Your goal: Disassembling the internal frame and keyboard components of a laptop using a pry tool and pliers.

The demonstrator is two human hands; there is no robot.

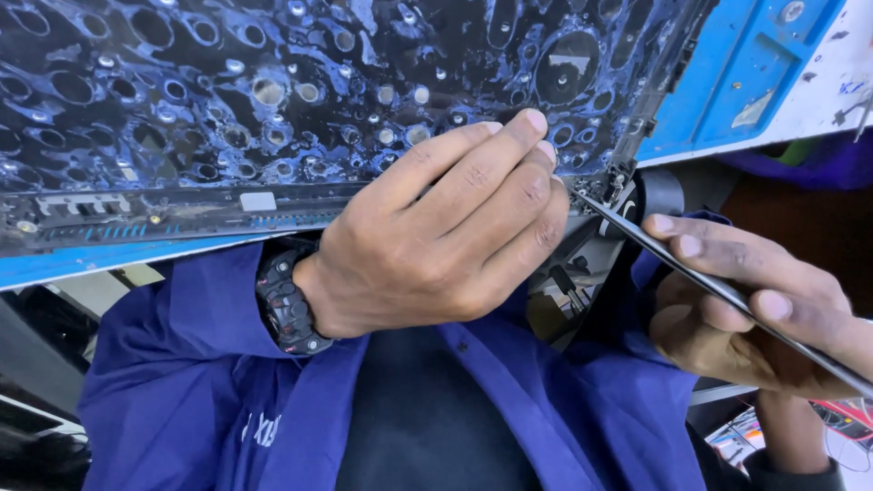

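Right hand [755,314] is clamped on a thin metal rod [727,293] slanting up-left to the panel [273,100] corner; left hand [436,232], curled, rests right there.

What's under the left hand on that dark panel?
The left hand rests on the lower edge of the dark perforated panel. The thin tool in the right hand points beneath its fingertips; the contact spot is covered.
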